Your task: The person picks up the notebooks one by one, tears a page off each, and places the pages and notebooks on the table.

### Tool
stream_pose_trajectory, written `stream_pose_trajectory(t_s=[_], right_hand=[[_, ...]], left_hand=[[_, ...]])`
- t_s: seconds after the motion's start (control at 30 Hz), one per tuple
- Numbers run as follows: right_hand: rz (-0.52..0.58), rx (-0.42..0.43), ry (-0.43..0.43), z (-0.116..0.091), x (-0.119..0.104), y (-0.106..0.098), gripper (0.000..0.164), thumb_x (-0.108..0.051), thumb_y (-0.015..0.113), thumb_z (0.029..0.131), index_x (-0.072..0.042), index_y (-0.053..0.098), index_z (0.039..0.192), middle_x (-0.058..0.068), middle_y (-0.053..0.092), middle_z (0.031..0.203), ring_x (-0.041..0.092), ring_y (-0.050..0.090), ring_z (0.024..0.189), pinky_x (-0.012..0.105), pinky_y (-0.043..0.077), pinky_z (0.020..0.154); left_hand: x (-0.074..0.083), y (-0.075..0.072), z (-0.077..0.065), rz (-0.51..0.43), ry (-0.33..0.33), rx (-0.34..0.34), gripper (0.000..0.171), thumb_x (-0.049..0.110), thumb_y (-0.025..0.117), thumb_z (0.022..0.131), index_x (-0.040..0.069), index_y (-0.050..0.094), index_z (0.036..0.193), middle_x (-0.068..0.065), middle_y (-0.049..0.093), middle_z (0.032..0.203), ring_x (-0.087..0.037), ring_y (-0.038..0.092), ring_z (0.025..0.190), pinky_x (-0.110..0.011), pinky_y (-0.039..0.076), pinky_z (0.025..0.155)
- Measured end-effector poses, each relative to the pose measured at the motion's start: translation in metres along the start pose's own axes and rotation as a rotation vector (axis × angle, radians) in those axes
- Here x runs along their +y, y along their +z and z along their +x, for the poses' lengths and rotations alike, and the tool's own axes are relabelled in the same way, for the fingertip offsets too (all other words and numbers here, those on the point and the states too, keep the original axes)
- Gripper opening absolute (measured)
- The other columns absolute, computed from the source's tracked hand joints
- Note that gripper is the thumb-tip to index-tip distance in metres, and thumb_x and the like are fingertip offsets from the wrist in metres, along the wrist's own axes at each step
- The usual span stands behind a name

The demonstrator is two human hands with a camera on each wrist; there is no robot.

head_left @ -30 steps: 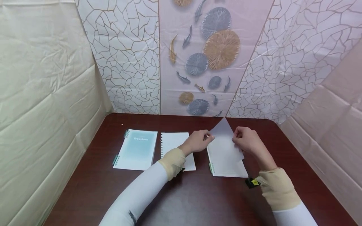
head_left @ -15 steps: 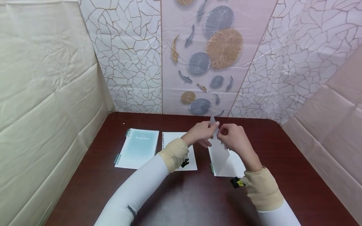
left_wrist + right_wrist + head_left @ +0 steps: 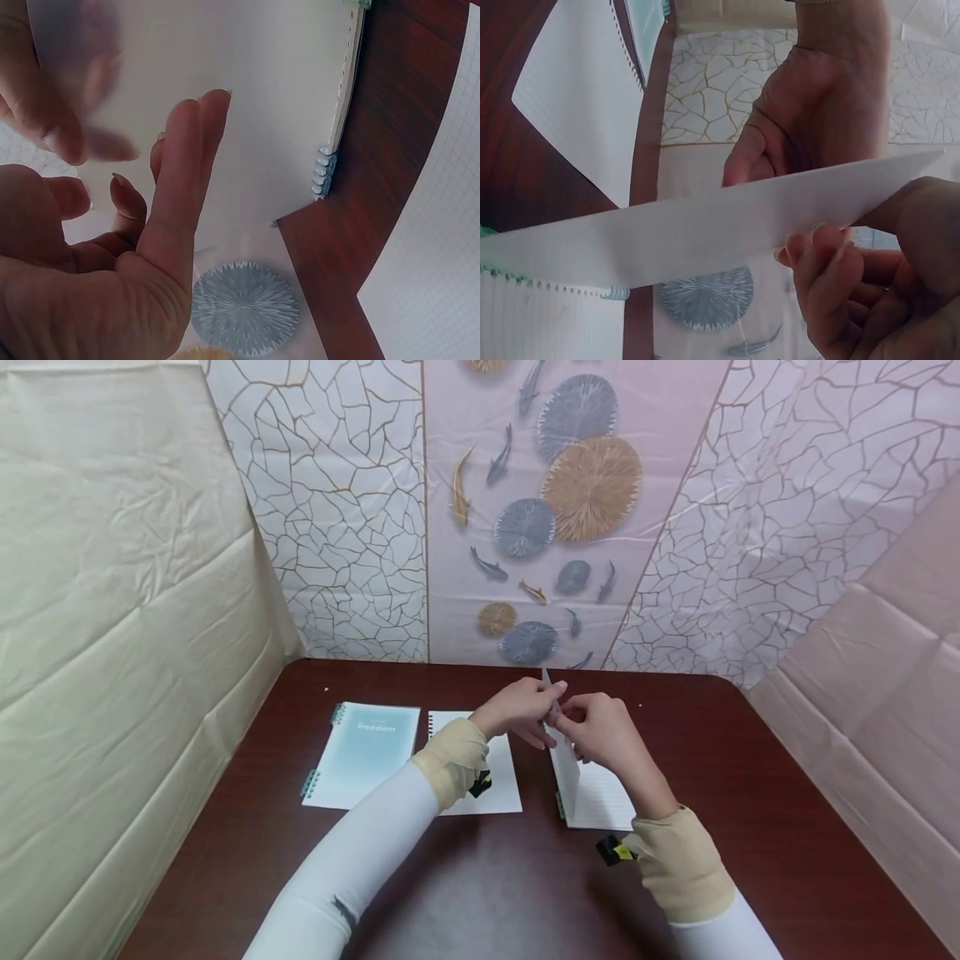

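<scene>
1. The leaf [image 3: 567, 781] stands steeply raised over the lined notebook [image 3: 606, 802], toward the right of the desk [image 3: 525, 893]. Its long axis runs away from the person along the notebook's left edge, where binding clips [image 3: 324, 172] hold it.
2. The free edge lies right at both grips, near the leaf's far end, so neither hand is plainly nearer. The right hand [image 3: 600, 731] works from the lined-page side; the left hand [image 3: 517, 706] sits mostly on the opposite side, toward the gridded pages [image 3: 435, 225].
3. The right grip is nearly closed: it pinches the leaf's edge, thumb on one face and fingertips showing dimly through the sheet on the other.
4. The left grip is only partly curled. Two fingers stretch straight alongside the leaf while the thumb and another finger bend near its edge; whether they have hold of it I cannot tell.
5. The left forearm slants in from the lower left, passing over the gridded pages. The right forearm rises from the lower right, its wrist banded in tan.
6. The blue "freedom" notebook [image 3: 367, 760] lies flat, well apart at left.
</scene>
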State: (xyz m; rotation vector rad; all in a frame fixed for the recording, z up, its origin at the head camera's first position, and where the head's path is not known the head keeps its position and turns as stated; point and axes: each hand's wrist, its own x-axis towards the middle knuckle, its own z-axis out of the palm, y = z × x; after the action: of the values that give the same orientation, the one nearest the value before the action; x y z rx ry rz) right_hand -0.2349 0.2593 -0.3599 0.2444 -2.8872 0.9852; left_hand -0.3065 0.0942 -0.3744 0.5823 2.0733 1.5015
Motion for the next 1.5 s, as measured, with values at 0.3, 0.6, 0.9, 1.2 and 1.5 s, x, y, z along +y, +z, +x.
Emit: stream_pose_trajectory(t_s=[0.3, 0.6, 0.9, 1.2, 1.5], right_hand=[[0.107, 0.006, -0.008, -0.005, 0.006, 0.001, 0.037, -0.034, 0.065, 0.107, 0.000, 0.076, 0.118, 0.011, 0.074, 0.076, 0.021, 0.069, 0.052, 0.037, 0.059, 0.052], [-0.080, 0.124, -0.014, 0.006, 0.048, -0.012, 0.043, -0.044, 0.063, 0.107, -0.005, 0.075, 0.119, 0.011, 0.076, 0.097, 0.024, 0.071, 0.079, 0.043, 0.057, 0.069], [-0.224, -0.017, -0.019, 0.020, 0.103, -0.014, 0.054, -0.036, 0.068, 0.105, 0.009, 0.065, 0.135, 0.029, 0.070, 0.122, 0.043, 0.067, 0.111, 0.058, 0.055, 0.089], [-0.366, -0.173, 0.003, 0.021, 0.131, -0.011, 0.078, -0.041, 0.066, 0.104, 0.009, 0.041, 0.157, 0.042, 0.043, 0.152, 0.065, 0.034, 0.142, 0.079, 0.041, 0.101], [-0.484, -0.240, 0.085, 0.019, 0.142, -0.006, 0.095, -0.058, 0.067, 0.099, 0.006, 0.034, 0.162, 0.040, 0.033, 0.160, 0.065, 0.033, 0.143, 0.083, 0.032, 0.105]], left_hand=[[-0.004, -0.007, -0.005, -0.004, -0.020, 0.027, 0.051, 0.031, 0.039, 0.115, -0.008, 0.069, 0.107, -0.021, 0.072, 0.091, -0.034, 0.079, 0.080, -0.044, 0.065, 0.068], [-0.024, -0.028, -0.022, 0.070, -0.083, 0.098, 0.044, 0.025, 0.037, 0.113, -0.004, 0.064, 0.097, -0.020, 0.069, 0.082, -0.023, 0.074, 0.061, -0.041, 0.065, 0.069], [-0.056, -0.035, -0.030, 0.240, -0.212, 0.195, 0.032, 0.029, 0.056, 0.109, 0.003, 0.060, 0.091, -0.011, 0.063, 0.080, -0.013, 0.064, 0.049, -0.040, 0.065, 0.071], [-0.078, -0.034, -0.030, 0.450, -0.310, 0.259, 0.064, 0.041, 0.077, 0.099, -0.013, 0.061, 0.128, -0.021, 0.071, 0.099, -0.014, 0.066, 0.045, -0.025, 0.059, 0.061], [-0.094, -0.023, -0.037, 0.570, -0.257, 0.353, 0.093, 0.034, 0.082, 0.096, -0.017, 0.031, 0.155, -0.037, 0.064, 0.126, -0.016, 0.066, 0.044, -0.025, 0.051, 0.044]])
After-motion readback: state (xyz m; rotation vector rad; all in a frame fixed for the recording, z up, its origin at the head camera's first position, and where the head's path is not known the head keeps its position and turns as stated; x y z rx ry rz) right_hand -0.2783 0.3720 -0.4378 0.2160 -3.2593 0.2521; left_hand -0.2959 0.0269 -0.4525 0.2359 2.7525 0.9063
